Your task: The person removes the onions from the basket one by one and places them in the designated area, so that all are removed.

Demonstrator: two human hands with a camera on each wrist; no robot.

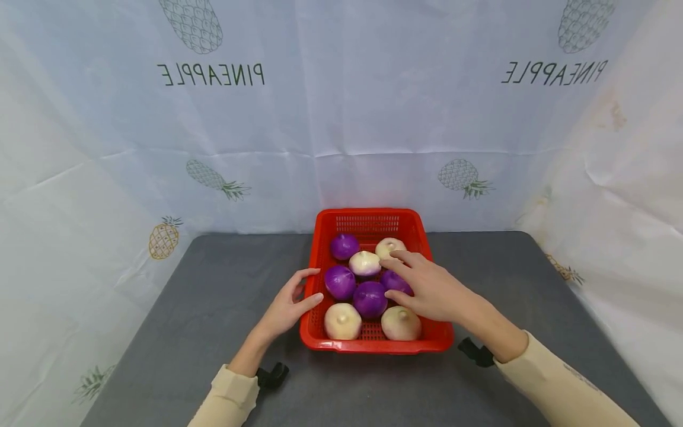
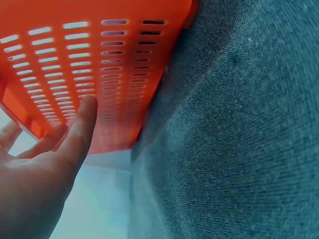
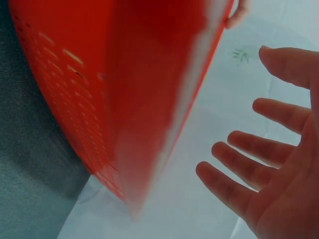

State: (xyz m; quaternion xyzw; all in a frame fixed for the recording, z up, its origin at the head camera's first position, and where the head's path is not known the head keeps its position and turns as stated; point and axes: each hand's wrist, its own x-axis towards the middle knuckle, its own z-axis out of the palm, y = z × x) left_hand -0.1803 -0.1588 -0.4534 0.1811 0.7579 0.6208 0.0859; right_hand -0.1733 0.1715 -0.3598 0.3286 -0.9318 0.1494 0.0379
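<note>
Several round turnips lie in a red plastic basket (image 1: 376,346); some turn a purple side up, like the middle turnip (image 1: 369,299), others a cream side, like the front left turnip (image 1: 342,321). My left hand (image 1: 284,307) is at the basket's left rim, thumb and fingers spread apart. In the left wrist view its thumb (image 2: 82,127) overlaps the slotted side wall. Over the basket's right side hovers my right hand (image 1: 433,289), fingers parted and nothing held. It partly covers a purple turnip (image 1: 393,280) and the back right cream turnip (image 1: 389,246).
The basket stands on a dark grey cloth-covered table (image 1: 224,284), near its back edge. Behind and at both sides hangs a white curtain (image 1: 373,107) with pineapple prints. Black wrist straps (image 1: 273,376) are on both arms.
</note>
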